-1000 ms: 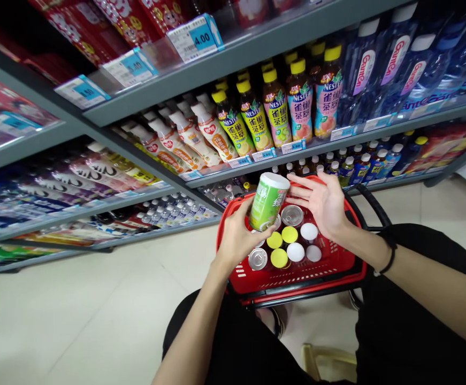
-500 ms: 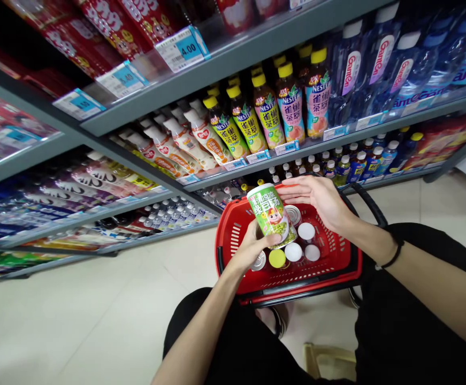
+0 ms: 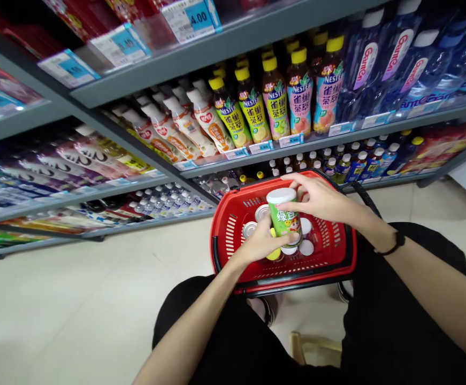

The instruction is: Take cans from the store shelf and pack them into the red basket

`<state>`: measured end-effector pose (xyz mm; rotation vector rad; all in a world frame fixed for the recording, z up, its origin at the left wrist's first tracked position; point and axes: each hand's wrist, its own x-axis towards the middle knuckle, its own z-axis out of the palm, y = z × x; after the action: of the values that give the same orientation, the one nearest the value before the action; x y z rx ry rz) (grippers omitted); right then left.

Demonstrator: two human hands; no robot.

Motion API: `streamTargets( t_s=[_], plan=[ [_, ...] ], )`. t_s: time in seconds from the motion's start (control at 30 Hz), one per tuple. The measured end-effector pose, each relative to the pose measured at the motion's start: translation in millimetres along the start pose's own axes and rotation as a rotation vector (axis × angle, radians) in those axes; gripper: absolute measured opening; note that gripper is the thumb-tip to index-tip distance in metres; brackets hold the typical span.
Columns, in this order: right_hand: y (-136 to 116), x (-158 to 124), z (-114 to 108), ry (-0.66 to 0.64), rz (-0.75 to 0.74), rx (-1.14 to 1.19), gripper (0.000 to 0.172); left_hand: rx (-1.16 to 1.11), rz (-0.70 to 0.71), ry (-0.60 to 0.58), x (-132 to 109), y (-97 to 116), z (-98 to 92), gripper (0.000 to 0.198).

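A green can (image 3: 281, 214) with a white lid stands nearly upright over the red shopping basket (image 3: 222, 214). My left hand (image 3: 262, 241) is wrapped round the lower part of the can, its thumb across the front. Near the top, my right hand (image 3: 316, 198) has its thumb on the label just under the lid and its fingers bent behind, so both hands grip the can. Below, inside the basket, are several cans and jars, with silver tops such as the can end (image 3: 249, 230), a yellow lid (image 3: 273, 252) and white lids (image 3: 306, 247). My hands hide part of them.
Ahead runs a shelf (image 3: 200, 51) with price tags. It carries yellow-capped tea bottles (image 3: 299, 96), white-capped drink bottles (image 3: 208, 120) and blue water bottles (image 3: 365, 64). A black basket handle (image 3: 367, 198) sticks out at the right. A pale stool (image 3: 313, 342) shows between my legs.
My right hand has gone from flat and spread beside the can to gripping its upper part. The can has turned more upright and shifted right within the basket's outline. The view has shifted slightly.
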<state>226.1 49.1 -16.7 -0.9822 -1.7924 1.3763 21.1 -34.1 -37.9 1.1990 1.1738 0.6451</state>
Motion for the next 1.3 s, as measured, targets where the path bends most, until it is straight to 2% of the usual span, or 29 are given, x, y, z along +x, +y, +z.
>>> streamTargets(
  t_s=[0.03, 0.1, 0.17, 0.27, 0.33, 0.4, 0.57, 0.63, 0.73, 0.8, 0.9, 1.03, 1.17, 1.3],
  plan=[
    [3, 0, -6, -0.059, 0.008, -0.097, 0.075, 0.037, 0.019, -0.016, 2, -5, 3.0, 0.079],
    [7, 0, -16, -0.158, 0.027, -0.225, 0.073, 0.132, 0.065, -0.016, 5, -18, 11.3, 0.08],
    [9, 2, -24, -0.314, 0.058, -0.297, 0.059, 0.239, 0.094, -0.02, 9, -31, 21.9, 0.085],
    [13, 3, -28, -0.507, 0.142, -0.427, 0.038, 0.33, 0.039, -0.076, 15, -50, 39.0, 0.087],
    [20, 0, -25, -0.555, 0.188, -0.542, 0.03, 0.352, 0.019, -0.112, 22, -63, 48.7, 0.086],
    [29, -5, -20, -0.569, 0.189, -0.623, 0.032, 0.39, 0.024, -0.12, 31, -76, 55.2, 0.086],
    [38, -12, -13, -0.564, 0.154, -0.69, 0.036, 0.447, 0.053, -0.141, 47, -99, 57.2, 0.076],
    [34, -11, -16, -0.621, 0.206, -0.711, 0.038, 0.441, 0.049, -0.16, 48, -102, 55.9, 0.075],
    [30, -8, -21, -0.73, 0.381, -0.718, 0.049, 0.418, 0.032, -0.191, 47, -103, 56.5, 0.078],
    [32, -7, -22, -0.731, 0.441, -0.698, 0.059, 0.387, 0.028, -0.197, 45, -102, 58.6, 0.082],
    [40, -7, -19, -0.672, 0.409, -0.7, 0.064, 0.325, 0.037, -0.192, 46, -99, 62.1, 0.087],
    [47, -5, -12, -0.747, 0.397, -0.79, 0.065, 0.242, 0.046, -0.227, 47, -96, 63.8, 0.072],
    [52, 0, -7, -0.708, 0.473, -0.75, 0.07, 0.18, 0.051, -0.219, 46, -95, 64.7, 0.083],
    [53, 6, -4, -0.851, 0.454, -0.86, 0.065, 0.256, -0.036, -0.241, 47, -91, 63.3, 0.066]
  ],
)
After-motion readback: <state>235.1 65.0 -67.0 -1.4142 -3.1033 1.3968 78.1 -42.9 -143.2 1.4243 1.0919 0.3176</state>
